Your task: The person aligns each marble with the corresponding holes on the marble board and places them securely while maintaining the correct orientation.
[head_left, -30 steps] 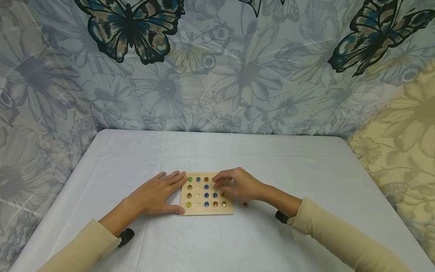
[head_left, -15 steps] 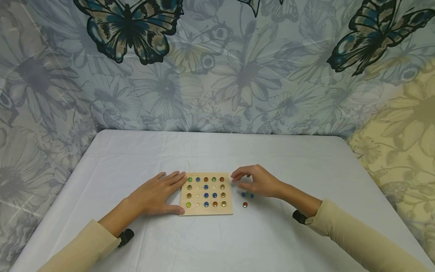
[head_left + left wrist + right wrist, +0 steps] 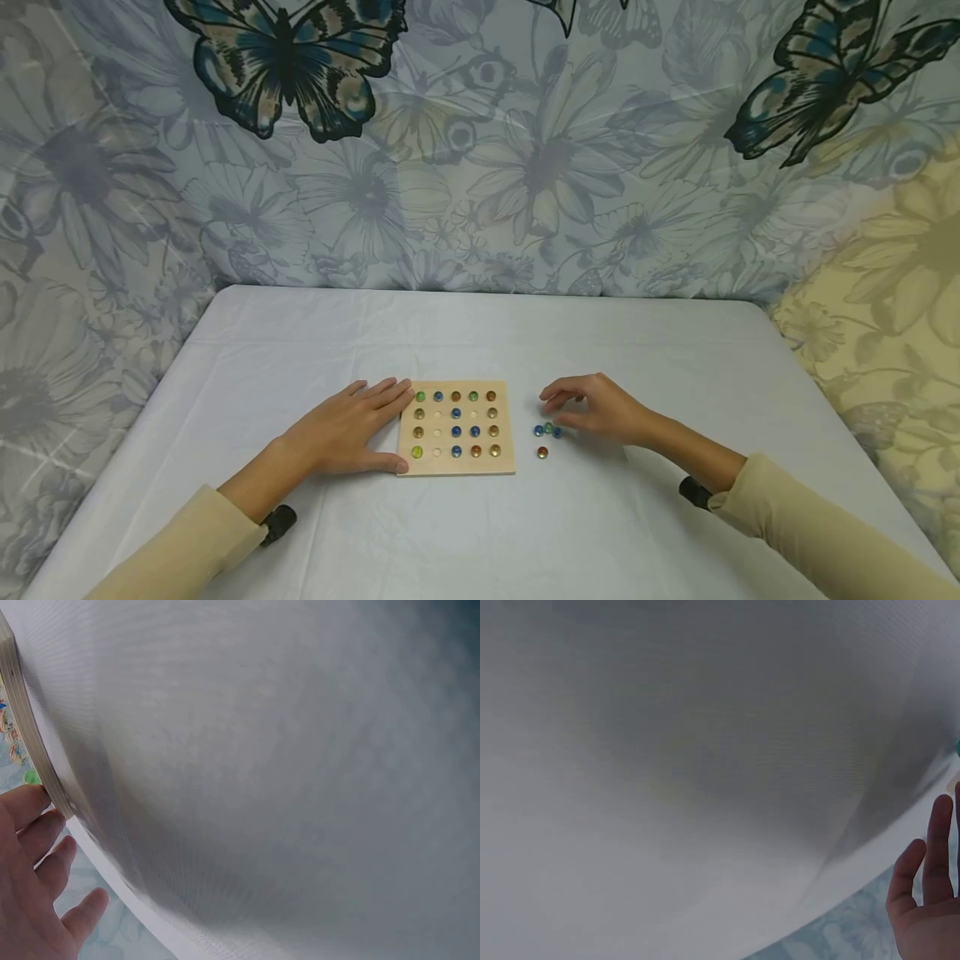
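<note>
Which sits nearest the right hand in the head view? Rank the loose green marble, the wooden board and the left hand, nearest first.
1. Loose green marble: close by the right hand, just to its left.
2. Wooden board: farther left.
3. Left hand: farthest, at the board's left edge.

Soft, dullish light in here; faint shadows smudge the white surface; both wrist views are dim and hazy, the surface's edge bowed.

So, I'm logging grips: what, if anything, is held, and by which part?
The left hand merely touches the wooden board at its left edge; whether the right hand pinches anything cannot be told.
</note>
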### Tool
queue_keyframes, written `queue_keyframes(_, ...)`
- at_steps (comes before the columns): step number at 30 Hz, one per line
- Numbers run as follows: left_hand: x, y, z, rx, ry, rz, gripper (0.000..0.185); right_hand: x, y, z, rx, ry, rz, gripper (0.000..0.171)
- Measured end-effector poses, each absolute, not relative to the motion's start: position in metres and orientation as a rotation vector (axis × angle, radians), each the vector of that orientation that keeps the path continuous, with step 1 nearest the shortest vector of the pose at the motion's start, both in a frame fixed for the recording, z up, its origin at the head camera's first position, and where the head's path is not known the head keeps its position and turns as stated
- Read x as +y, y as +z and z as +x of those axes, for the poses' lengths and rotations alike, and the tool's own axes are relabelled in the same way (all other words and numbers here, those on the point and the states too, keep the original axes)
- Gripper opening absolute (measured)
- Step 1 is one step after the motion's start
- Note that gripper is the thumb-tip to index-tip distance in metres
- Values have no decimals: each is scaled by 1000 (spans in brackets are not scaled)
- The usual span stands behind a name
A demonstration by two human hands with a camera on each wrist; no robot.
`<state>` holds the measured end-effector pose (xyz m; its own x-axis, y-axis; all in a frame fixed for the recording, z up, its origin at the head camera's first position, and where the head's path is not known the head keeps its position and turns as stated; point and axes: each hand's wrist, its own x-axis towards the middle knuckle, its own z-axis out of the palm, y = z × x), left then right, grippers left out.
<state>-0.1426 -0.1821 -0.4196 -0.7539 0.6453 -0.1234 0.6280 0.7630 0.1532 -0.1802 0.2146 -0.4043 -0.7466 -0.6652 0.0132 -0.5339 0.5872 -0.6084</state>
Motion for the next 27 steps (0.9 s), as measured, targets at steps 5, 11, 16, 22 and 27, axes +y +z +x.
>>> queue_keyframes(5,-182,-420,-143,2791,134,1014,103,223,-406,-177,2594,-902,-975,30)
queue_keyframes(11,-181,-421,-144,2787,137,1009,103,225,-410,-174,2546,-930,-935,32)
queue_keyframes(16,-181,-420,-144,2789,135,1015,103,226,-413,-172,2553,-917,-936,34)
queue_keyframes(22,-181,-420,-144,2789,126,1013,103,224,-414,-171,2575,-897,-943,36)
queue_keyframes(27,-180,-420,-143,2782,133,1005,102,224,-416,-169,2601,-876,-954,35)
